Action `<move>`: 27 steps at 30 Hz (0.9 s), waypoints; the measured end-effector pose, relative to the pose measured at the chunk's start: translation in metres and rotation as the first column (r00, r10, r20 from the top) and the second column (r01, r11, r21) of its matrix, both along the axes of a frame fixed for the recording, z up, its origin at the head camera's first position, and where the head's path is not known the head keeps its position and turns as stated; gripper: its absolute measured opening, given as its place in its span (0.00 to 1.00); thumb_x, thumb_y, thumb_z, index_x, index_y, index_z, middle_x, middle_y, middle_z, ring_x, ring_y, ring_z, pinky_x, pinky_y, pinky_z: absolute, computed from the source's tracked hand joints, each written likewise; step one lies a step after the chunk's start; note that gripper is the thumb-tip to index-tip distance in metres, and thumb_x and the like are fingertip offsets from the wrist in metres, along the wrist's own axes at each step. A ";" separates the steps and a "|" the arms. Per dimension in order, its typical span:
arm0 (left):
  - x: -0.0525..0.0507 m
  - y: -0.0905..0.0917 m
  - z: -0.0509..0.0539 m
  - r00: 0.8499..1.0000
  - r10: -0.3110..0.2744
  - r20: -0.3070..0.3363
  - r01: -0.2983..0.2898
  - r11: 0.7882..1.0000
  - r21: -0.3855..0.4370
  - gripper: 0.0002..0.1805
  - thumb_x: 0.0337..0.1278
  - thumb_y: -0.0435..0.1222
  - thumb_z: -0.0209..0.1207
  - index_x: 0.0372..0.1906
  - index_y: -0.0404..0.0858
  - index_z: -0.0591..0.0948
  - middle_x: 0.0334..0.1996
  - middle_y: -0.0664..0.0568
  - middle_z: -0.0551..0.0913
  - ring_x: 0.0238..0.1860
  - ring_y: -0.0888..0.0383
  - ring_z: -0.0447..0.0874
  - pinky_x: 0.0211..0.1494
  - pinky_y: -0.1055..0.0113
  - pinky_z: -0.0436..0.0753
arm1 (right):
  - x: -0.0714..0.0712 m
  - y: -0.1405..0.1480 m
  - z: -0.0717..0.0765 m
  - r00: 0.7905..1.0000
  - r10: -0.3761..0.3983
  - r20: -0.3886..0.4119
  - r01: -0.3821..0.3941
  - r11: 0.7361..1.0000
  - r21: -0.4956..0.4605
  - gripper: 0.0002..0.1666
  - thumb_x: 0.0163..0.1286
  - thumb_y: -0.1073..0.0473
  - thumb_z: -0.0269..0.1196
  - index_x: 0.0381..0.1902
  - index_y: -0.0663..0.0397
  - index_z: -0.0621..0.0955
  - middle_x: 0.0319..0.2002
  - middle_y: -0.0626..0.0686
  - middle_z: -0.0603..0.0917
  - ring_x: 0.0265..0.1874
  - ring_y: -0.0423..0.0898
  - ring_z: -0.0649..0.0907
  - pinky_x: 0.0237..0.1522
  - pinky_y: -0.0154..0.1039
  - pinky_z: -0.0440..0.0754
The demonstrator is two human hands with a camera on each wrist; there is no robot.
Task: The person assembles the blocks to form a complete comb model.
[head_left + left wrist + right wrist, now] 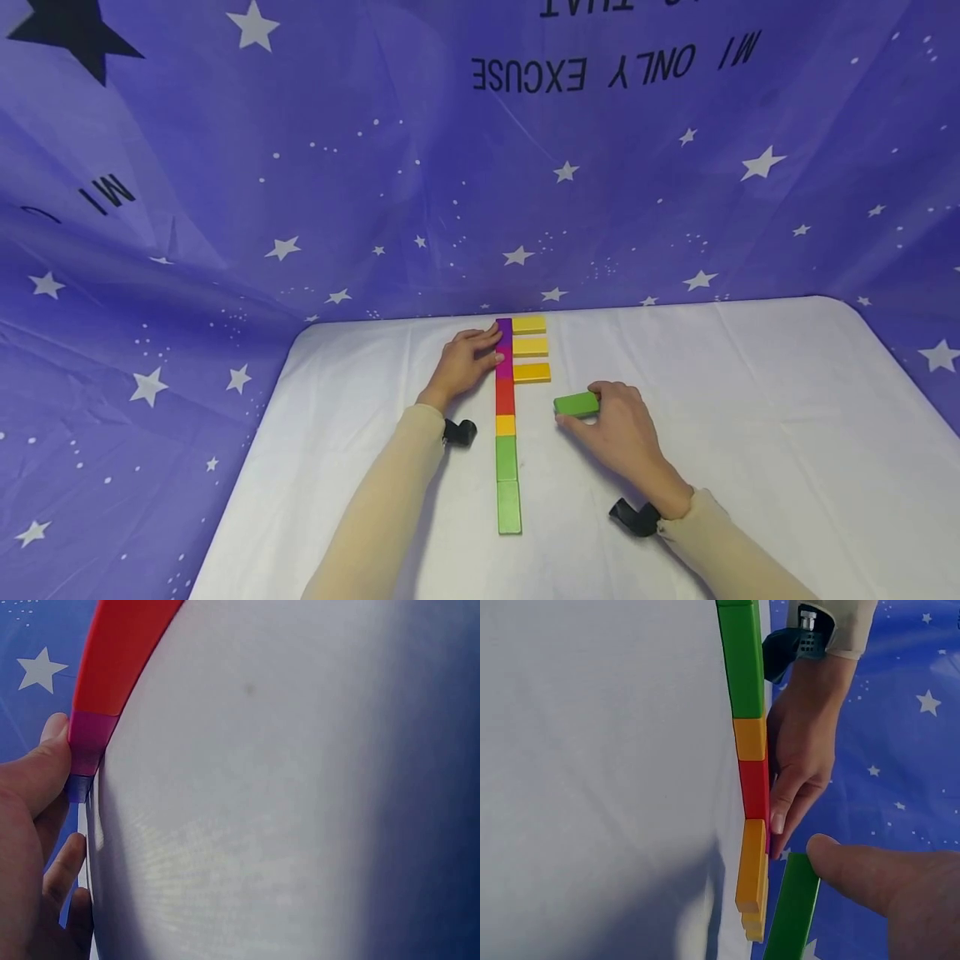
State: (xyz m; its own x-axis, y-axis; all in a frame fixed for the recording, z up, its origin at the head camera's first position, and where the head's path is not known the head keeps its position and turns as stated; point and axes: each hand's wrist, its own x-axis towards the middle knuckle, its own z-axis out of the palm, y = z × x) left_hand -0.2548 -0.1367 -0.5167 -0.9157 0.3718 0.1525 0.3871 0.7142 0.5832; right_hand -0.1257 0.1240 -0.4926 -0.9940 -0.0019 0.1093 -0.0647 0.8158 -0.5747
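Observation:
A column of coloured blocks runs along the white table: purple (504,332), magenta (505,363), red (505,396), orange (506,425), then two green blocks (507,507) at the near end. Several yellow blocks (531,347) stick out sideways from its far right side. My left hand (459,365) rests its fingertips against the left side of the purple and magenta blocks, without gripping them. To the right of the column, my right hand (624,423) pinches a loose green block (576,405) between thumb and fingers. The right wrist view shows its thumb on that block (791,907).
White cloth (750,400) covers the table, and its far edge meets a purple star-patterned curtain (465,192). Black wrist mounts (636,518) sit at both sleeve cuffs, close over the cloth.

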 end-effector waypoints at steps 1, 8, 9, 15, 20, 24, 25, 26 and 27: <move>0.000 0.000 0.000 1.000 0.001 0.001 -0.001 1.000 -0.003 0.27 0.64 0.45 0.65 0.66 0.42 0.78 0.70 0.58 0.73 0.70 0.49 0.69 0.74 0.49 0.63 | -0.002 -0.002 -0.001 1.000 -0.002 0.004 0.002 1.000 0.003 0.42 0.53 0.41 0.76 0.51 0.72 0.80 0.42 0.63 0.83 0.41 0.57 0.77 0.43 0.51 0.77; -0.001 0.001 0.001 1.000 0.009 0.022 -0.009 1.000 -0.015 0.27 0.65 0.45 0.65 0.67 0.44 0.77 0.70 0.59 0.72 0.71 0.50 0.68 0.75 0.49 0.61 | -0.010 -0.015 -0.003 1.000 0.000 0.027 -0.001 1.000 0.019 0.43 0.54 0.40 0.76 0.53 0.72 0.80 0.42 0.63 0.84 0.40 0.56 0.77 0.42 0.50 0.78; -0.001 0.001 0.001 1.000 0.009 0.023 -0.009 1.000 -0.017 0.27 0.65 0.45 0.65 0.67 0.44 0.77 0.71 0.60 0.71 0.71 0.50 0.68 0.75 0.49 0.61 | -0.010 -0.016 -0.003 1.000 0.002 0.030 -0.003 1.000 0.019 0.44 0.54 0.39 0.76 0.53 0.72 0.80 0.42 0.63 0.84 0.40 0.56 0.77 0.42 0.49 0.78; 0.000 0.001 0.003 0.999 0.014 0.031 -0.014 1.000 -0.012 0.27 0.64 0.45 0.65 0.67 0.44 0.78 0.70 0.59 0.72 0.70 0.50 0.68 0.75 0.51 0.62 | -0.015 -0.027 -0.004 0.999 0.008 0.038 -0.009 1.000 0.019 0.45 0.52 0.38 0.76 0.52 0.71 0.81 0.40 0.62 0.83 0.38 0.55 0.77 0.39 0.47 0.75; -0.001 0.001 0.004 0.999 0.016 0.041 -0.015 1.000 -0.016 0.28 0.64 0.46 0.65 0.67 0.45 0.77 0.71 0.61 0.71 0.71 0.52 0.68 0.75 0.51 0.61 | -0.018 -0.036 -0.005 0.998 0.009 0.059 -0.010 1.000 0.019 0.43 0.53 0.38 0.76 0.52 0.70 0.81 0.40 0.61 0.83 0.38 0.55 0.76 0.38 0.47 0.75; 0.000 0.001 0.004 0.999 0.019 0.043 -0.019 1.000 -0.010 0.28 0.64 0.45 0.65 0.67 0.45 0.77 0.71 0.61 0.71 0.71 0.51 0.68 0.75 0.52 0.62 | -0.020 -0.042 -0.009 0.998 0.010 0.060 -0.011 1.000 0.018 0.44 0.52 0.37 0.76 0.51 0.70 0.81 0.39 0.61 0.83 0.38 0.55 0.76 0.39 0.48 0.75; 0.000 0.001 0.004 0.999 0.019 0.044 -0.019 1.000 -0.008 0.28 0.64 0.45 0.65 0.67 0.45 0.77 0.71 0.60 0.71 0.71 0.51 0.68 0.75 0.52 0.62 | -0.021 -0.043 -0.010 0.998 0.008 0.062 -0.009 1.000 0.018 0.44 0.51 0.37 0.76 0.51 0.69 0.81 0.39 0.60 0.83 0.38 0.55 0.76 0.39 0.48 0.75; 0.000 0.001 0.004 0.999 0.018 0.044 -0.018 1.000 -0.003 0.28 0.64 0.45 0.65 0.67 0.44 0.77 0.70 0.60 0.71 0.71 0.51 0.68 0.75 0.52 0.62 | -0.021 -0.044 -0.012 0.998 0.006 0.061 -0.007 1.000 0.020 0.44 0.51 0.37 0.76 0.50 0.69 0.81 0.38 0.60 0.83 0.38 0.56 0.76 0.39 0.48 0.75; 0.000 0.001 0.004 0.999 0.017 0.046 -0.017 1.000 -0.001 0.28 0.64 0.45 0.65 0.67 0.44 0.77 0.71 0.60 0.71 0.71 0.51 0.68 0.75 0.52 0.62 | -0.022 -0.045 -0.013 0.998 0.003 0.060 -0.005 1.000 0.022 0.44 0.50 0.37 0.77 0.50 0.69 0.81 0.38 0.60 0.83 0.38 0.56 0.76 0.39 0.48 0.75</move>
State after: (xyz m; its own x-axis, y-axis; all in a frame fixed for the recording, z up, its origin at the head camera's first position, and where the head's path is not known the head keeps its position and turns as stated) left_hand -0.2545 -0.1355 -0.5127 -0.9279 0.3561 0.1099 0.3477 0.7211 0.5992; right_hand -0.1476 0.0787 -0.5059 -0.9987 -0.0075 0.0494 -0.0339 0.8282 -0.5595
